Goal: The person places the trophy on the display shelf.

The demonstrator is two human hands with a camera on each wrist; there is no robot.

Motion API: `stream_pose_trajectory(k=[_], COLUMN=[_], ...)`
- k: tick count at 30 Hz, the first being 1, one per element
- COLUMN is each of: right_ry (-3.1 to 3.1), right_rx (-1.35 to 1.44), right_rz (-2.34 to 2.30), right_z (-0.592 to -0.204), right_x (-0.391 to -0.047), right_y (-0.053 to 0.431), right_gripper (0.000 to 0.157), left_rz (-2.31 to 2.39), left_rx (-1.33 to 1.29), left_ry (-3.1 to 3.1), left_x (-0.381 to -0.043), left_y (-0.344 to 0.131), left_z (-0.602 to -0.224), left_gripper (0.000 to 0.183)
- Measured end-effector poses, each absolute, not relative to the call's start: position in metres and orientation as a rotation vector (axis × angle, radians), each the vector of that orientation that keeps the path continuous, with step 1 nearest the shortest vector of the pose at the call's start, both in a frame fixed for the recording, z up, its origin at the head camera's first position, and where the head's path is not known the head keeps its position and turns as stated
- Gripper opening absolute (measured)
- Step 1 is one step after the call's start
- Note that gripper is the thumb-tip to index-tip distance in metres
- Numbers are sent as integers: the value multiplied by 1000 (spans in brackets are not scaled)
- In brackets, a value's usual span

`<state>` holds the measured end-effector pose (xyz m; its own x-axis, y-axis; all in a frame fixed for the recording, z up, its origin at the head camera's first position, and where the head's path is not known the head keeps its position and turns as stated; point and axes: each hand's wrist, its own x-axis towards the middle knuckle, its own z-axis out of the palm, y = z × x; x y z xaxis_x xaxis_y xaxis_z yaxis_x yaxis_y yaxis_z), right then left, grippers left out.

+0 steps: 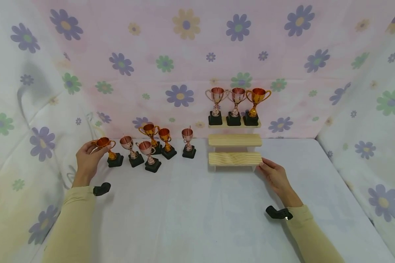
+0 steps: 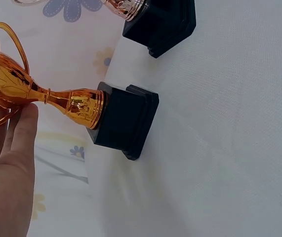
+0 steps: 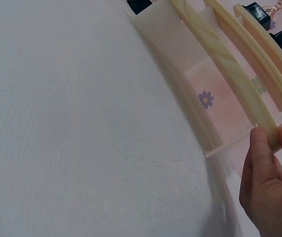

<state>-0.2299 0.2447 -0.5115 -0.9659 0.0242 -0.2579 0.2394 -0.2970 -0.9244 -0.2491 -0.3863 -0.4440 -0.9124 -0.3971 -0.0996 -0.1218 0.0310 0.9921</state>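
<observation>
At the far left of the head view, my left hand (image 1: 87,160) holds a gold trophy cup (image 1: 112,155) by its bowl, thumb on one side and fingers on the other. Its black square base (image 2: 122,120) is close over the table in the left wrist view. My right hand (image 1: 277,178) pinches the right end of the lowest wooden step (image 1: 235,159) of a three-tier display stand, thumb above and fingers below in the right wrist view. Two rose-coloured trophies (image 1: 215,102) and a gold trophy (image 1: 257,96) stand in a row on the top step.
Beside the held cup stand several more trophies, including a rose one (image 1: 127,143), a front rose one (image 1: 146,148) and a gold one (image 1: 165,135). Another rose trophy (image 1: 187,136) stands apart, nearer the stand. White cloth covers the table (image 1: 171,212); flowered fabric (image 1: 145,40) hangs behind.
</observation>
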Motion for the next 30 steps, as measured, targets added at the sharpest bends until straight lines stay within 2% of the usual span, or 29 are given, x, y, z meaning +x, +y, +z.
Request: stream_pose_trajectory(k=[11, 20, 30], right_ry=[1735, 1715, 1750], right_rx=[330, 352, 347], right_rz=[-2431, -2429, -2418], right_z=[-508, -508, -512], right_x=[-230, -230, -230], right_y=[243, 243, 244], right_gripper=[59, 57, 57], left_rz=[-2001, -1939, -1859], left_rx=[575, 558, 464], left_ry=[-1982, -1843, -1941], left_x=[-243, -236, -202], left_y=[-384, -383, -378], left_z=[-443, -439, -436], left_gripper=[58, 48, 35])
